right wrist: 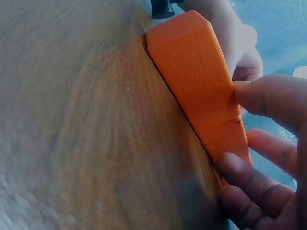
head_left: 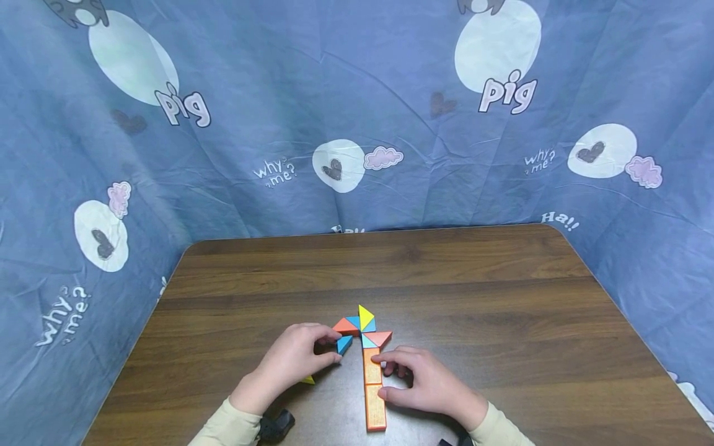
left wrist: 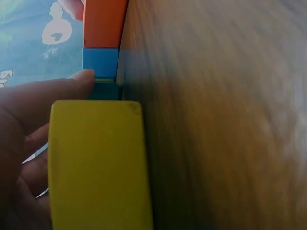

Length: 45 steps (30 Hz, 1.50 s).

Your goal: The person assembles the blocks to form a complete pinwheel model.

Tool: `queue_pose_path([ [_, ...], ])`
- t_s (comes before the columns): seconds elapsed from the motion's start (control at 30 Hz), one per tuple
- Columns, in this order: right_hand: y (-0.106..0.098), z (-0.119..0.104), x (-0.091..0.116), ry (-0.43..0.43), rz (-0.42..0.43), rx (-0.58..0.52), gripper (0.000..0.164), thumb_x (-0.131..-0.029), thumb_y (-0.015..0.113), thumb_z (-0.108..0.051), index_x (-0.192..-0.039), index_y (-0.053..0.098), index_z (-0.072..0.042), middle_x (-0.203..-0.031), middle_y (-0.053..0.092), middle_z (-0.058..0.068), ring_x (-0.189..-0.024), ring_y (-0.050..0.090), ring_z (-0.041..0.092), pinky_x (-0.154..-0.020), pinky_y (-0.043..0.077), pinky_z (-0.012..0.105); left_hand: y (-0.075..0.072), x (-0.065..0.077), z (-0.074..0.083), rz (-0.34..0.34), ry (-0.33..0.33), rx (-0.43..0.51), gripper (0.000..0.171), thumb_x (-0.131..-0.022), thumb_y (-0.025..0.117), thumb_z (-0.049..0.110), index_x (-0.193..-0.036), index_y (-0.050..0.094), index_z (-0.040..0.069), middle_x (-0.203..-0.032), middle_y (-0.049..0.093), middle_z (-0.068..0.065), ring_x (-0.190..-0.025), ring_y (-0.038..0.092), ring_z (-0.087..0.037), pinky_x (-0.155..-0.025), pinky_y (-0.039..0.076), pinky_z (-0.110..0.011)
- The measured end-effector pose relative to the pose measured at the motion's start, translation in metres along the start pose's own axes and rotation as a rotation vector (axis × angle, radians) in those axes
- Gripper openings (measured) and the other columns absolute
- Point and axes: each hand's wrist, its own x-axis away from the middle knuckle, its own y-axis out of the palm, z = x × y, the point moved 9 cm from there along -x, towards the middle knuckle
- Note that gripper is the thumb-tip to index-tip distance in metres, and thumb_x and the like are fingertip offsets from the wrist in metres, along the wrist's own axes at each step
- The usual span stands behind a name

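Observation:
My left hand point(head_left: 298, 354) pinches a blue triangular block point(head_left: 345, 344) between thumb and fingers, low over the table at the left of a pinwheel of blocks. That pinwheel has red-orange point(head_left: 344, 326), yellow point(head_left: 365, 317), blue point(head_left: 370, 326) and salmon point(head_left: 378, 338) triangles. Below it two orange rectangular blocks point(head_left: 375, 406) lie end to end as a stem. My right hand point(head_left: 419, 379) rests against the stem's right side, its thumb on the near block and fingers by the far one. A yellow block point(left wrist: 98, 163) lies beneath the left hand, mostly hidden in the head view.
The brown wooden table point(head_left: 502, 297) has rounded far corners. Behind and beside it hangs a blue printed cloth point(head_left: 390, 80). A black wrist device point(head_left: 276, 426) sits at the left sleeve, near the tabletop.

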Motion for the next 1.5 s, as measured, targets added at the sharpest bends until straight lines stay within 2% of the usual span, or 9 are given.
queue_pose_path([
  [0.2, 0.000, 0.001, 0.000, 0.001, -0.001, 0.000, 0.044, -0.083, 0.080, -0.031, -0.124, 0.067, -0.023, -0.091, 0.062, -0.013, -0.077, 0.055, 0.002, -0.069, 0.046, 0.018, 0.000, 0.001, 0.002, 0.011, 0.019, -0.016, 0.031, -0.079, 0.083, 0.040, -0.103, 0.074, 0.023, -0.090, 0.066, 0.015, -0.080, 0.058, -0.001, -0.076, 0.050, -0.034],
  [0.4, 0.001, 0.001, 0.000, 0.009, -0.001, -0.002, 0.044, -0.083, 0.080, -0.032, -0.124, 0.067, -0.024, -0.091, 0.061, -0.013, -0.077, 0.055, 0.002, -0.069, 0.046, 0.018, -0.001, 0.004, 0.001, 0.024, 0.039, 0.034, 0.032, -0.078, 0.084, 0.039, -0.104, 0.073, 0.024, -0.089, 0.065, 0.017, -0.080, 0.059, -0.001, -0.072, 0.051, -0.027],
  [0.67, 0.000, 0.000, 0.000, -0.007, 0.004, 0.005, 0.044, -0.083, 0.080, -0.032, -0.124, 0.067, -0.023, -0.090, 0.061, -0.013, -0.075, 0.054, 0.002, -0.068, 0.045, 0.017, -0.004, 0.004, 0.009, 0.032, 0.127, 0.081, 0.023, -0.082, 0.083, 0.030, -0.103, 0.078, 0.023, -0.089, 0.066, 0.018, -0.077, 0.059, 0.002, -0.070, 0.051, -0.025],
  [0.93, -0.001, -0.002, 0.000, -0.023, 0.009, 0.012, 0.043, -0.083, 0.079, -0.033, -0.124, 0.067, -0.023, -0.090, 0.061, -0.013, -0.074, 0.054, 0.002, -0.067, 0.045, 0.017, -0.003, -0.002, 0.014, 0.053, 0.174, 0.044, 0.020, -0.081, 0.083, 0.026, -0.101, 0.080, 0.023, -0.087, 0.066, 0.018, -0.075, 0.058, 0.000, -0.067, 0.049, -0.024],
  [1.5, -0.001, 0.000, 0.001, -0.017, 0.004, 0.009, 0.044, -0.083, 0.080, -0.032, -0.124, 0.066, -0.025, -0.090, 0.061, -0.013, -0.074, 0.053, 0.002, -0.067, 0.044, 0.017, -0.005, -0.007, 0.018, 0.098, 0.203, 0.013, 0.019, -0.080, 0.084, 0.029, -0.098, 0.080, 0.023, -0.087, 0.069, 0.017, -0.075, 0.059, 0.002, -0.068, 0.049, -0.026],
])
